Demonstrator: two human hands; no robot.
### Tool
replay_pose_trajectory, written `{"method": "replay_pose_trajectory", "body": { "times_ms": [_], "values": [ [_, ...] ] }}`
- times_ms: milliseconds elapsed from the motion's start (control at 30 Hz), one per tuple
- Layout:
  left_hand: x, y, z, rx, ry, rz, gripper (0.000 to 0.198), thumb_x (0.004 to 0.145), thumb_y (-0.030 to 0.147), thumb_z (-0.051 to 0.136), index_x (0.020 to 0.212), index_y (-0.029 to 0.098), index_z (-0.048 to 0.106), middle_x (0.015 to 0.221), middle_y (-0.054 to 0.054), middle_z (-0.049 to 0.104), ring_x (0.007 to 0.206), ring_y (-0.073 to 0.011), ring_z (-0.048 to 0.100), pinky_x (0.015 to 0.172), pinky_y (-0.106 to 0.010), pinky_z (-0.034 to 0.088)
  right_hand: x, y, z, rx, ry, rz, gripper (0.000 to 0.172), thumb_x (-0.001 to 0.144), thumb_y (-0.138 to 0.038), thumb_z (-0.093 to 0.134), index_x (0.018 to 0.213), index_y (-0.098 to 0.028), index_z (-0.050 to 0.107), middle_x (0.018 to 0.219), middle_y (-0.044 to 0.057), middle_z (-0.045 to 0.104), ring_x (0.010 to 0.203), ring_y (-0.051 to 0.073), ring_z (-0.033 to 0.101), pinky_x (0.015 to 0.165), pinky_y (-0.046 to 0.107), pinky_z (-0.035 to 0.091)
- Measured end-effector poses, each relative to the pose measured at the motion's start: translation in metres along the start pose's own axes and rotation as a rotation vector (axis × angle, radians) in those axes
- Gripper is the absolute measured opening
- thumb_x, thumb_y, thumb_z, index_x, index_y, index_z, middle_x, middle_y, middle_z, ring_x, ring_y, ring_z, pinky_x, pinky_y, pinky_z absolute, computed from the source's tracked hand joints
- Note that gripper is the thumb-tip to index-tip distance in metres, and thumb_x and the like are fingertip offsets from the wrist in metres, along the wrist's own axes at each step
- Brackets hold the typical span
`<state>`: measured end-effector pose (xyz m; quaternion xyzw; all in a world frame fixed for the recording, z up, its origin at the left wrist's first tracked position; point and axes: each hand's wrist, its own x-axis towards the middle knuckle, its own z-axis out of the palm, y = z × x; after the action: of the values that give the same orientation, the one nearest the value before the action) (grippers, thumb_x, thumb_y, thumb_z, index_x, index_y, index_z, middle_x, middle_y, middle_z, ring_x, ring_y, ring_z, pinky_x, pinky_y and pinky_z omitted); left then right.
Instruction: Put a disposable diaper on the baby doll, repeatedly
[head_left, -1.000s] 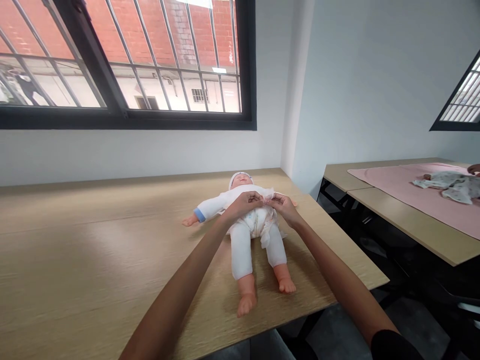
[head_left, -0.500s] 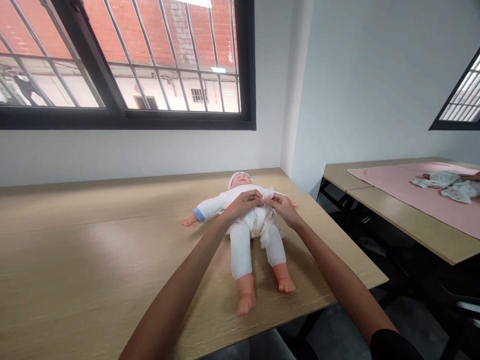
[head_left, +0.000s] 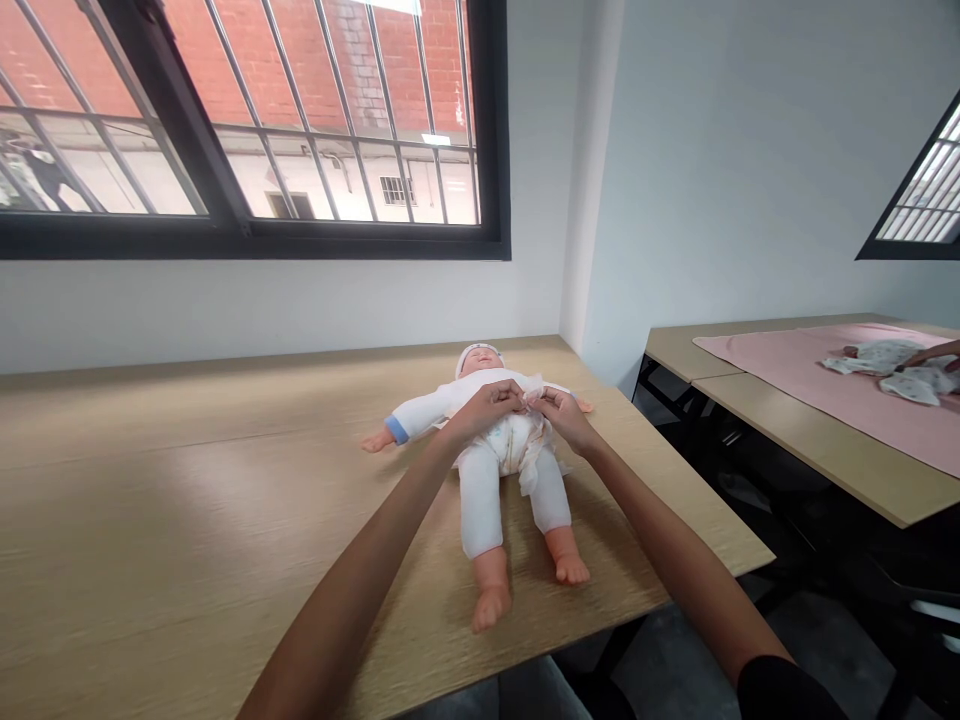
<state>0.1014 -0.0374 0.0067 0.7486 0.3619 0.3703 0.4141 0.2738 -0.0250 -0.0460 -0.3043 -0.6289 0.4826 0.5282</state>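
Note:
A baby doll [head_left: 480,500] in white clothing lies on its back on the wooden table, head toward the wall and bare feet toward me. Around its hips is a white diaper [head_left: 513,446] with faint coloured marks. At the doll's waist, my left hand [head_left: 496,404] pinches the diaper's upper edge, its fingers closed. My right hand [head_left: 562,414] meets it from the other side, thumb and fingers pinched on a thin, whitish, crumpled part of the diaper. The fingertips nearly touch, and they hide the exact spot being gripped.
The wooden table [head_left: 225,540] runs along the wall beneath a barred window [head_left: 337,120]. Across a gap on the right, a second table [head_left: 810,430] bears a pink cloth [head_left: 780,365] and white patterned baby clothes [head_left: 911,385]. Another person's hand [head_left: 937,352] reaches in there.
My hands stay at the doll's waist with barely any movement. On the far right, the other person's hand has shifted slightly over the white clothes.

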Motion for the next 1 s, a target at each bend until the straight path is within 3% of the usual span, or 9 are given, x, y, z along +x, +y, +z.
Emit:
{"method": "replay_pose_trajectory", "body": {
  "times_ms": [533,1000],
  "values": [
    [-0.0011,0.0037,-0.0011,0.11,-0.014,0.04,0.025,0.079,0.042,0.056,0.073,0.018,0.058,0.077,-0.003,0.059,0.077,-0.0192,0.053,0.074,-0.032,0.042,-0.0002,0.0,0.0014,-0.025,0.02,0.006,0.022,0.074,-0.043,0.066,0.077,-0.021,0.062,0.074,-0.001,0.063,0.075,0.017,0.056,0.065,0.026,0.045],
    [-0.0022,0.0022,-0.0025,0.103,-0.04,0.034,0.025,0.077,0.043,0.062,0.073,0.018,0.062,0.077,-0.004,0.063,0.077,-0.0203,0.053,0.071,-0.032,0.04,-0.0022,-0.0068,-0.0001,0.064,-0.029,-0.051,0.021,0.074,-0.041,0.069,0.08,-0.02,0.066,0.079,0.0,0.065,0.078,0.015,0.058,0.078,0.027,0.045]
  ]
}}
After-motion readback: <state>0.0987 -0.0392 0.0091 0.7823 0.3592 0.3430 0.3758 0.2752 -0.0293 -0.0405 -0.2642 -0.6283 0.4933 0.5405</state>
